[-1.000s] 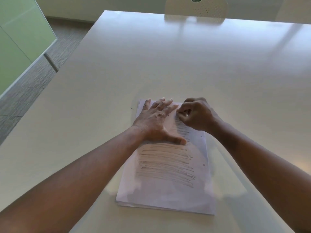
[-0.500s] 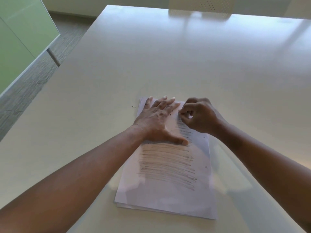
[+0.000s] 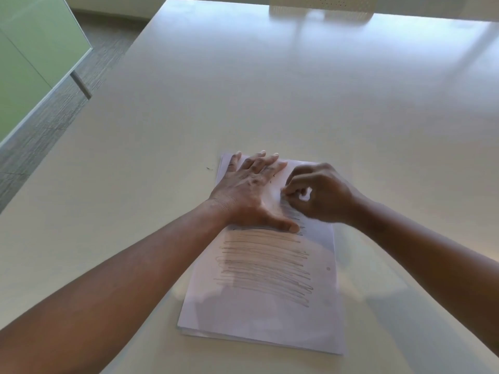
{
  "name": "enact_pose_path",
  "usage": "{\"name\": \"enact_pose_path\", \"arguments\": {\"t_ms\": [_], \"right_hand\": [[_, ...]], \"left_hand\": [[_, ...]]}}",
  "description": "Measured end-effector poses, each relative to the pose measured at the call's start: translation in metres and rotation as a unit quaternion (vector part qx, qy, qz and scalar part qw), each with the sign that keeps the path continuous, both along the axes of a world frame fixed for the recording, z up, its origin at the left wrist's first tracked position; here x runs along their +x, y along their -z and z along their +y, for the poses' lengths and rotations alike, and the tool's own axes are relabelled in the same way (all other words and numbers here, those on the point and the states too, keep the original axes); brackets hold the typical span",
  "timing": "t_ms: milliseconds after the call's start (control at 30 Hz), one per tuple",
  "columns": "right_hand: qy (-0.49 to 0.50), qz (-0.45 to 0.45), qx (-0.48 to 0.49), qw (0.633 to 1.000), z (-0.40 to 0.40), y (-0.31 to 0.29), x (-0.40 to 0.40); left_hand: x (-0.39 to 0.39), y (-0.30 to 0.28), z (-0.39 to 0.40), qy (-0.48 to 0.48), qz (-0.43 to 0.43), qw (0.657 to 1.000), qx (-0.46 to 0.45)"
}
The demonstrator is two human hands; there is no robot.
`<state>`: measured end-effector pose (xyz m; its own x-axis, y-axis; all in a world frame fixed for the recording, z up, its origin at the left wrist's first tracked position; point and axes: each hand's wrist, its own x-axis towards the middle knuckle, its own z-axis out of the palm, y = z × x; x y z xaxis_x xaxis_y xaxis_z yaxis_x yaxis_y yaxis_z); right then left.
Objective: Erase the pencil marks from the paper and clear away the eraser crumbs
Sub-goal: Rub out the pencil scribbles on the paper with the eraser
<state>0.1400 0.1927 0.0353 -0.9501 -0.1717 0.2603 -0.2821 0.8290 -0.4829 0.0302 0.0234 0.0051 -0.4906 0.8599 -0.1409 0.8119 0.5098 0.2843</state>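
Head view, left hand: the left hand (image 3: 252, 190) lies flat with its fingers spread, pressing the far end of the paper (image 3: 266, 314) against the table (image 3: 270, 90). Its thumb rests at the near edge of the rubbed zone.

Head view, right hand: the right hand (image 3: 318, 195) is curled, with its fingertips pinching a small white eraser (image 3: 306, 195), only a sliver of which shows between the fingers. It works just to the right of the left hand, at the topmost pencil lines.

Head view, paper: a thin stack, held under the left hand and reaching back towards the person. The pencil marks (image 3: 266, 268) run in dense lines from just beyond the left thumb towards the person.

Change: compared with a second ago, the right hand sits slightly lower and further right beside the left hand, with its fingers more open around the eraser. The left hand holds the same spot. The strip between the two hands looks paler, but the blur prevents a firm reading.

Crumbs: a few dark specks lie beside the left hand's fingers, and one speck (image 3: 209, 168) lies on the table to its left.

Assessment: erasing is at an early stage, since most lines remain. Clearing the crumbs has not begun.

Risk: a thin sheet may crease if the holding hand slackens.
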Motion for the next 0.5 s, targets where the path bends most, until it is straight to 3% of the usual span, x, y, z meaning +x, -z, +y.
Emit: {"name": "enact_pose_path", "arguments": {"t_ms": [100,333,500], "right_hand": [[-0.06,-0.033,0.0,0.998,-0.007,-0.002,0.009],[0.055,0.034,0.019,0.998,0.013,0.002,-0.021],[-0.048,-0.029,0.003,0.998,-0.007,-0.002,0.002]], "left_hand": [[0.0,0.001,0.0,0.0,-0.001,1.0,0.002],[0.0,-0.001,0.0,0.002,0.004,1.0,0.004],[0.0,0.002,0.001,0.002,0.0,1.0,0.006]]}}
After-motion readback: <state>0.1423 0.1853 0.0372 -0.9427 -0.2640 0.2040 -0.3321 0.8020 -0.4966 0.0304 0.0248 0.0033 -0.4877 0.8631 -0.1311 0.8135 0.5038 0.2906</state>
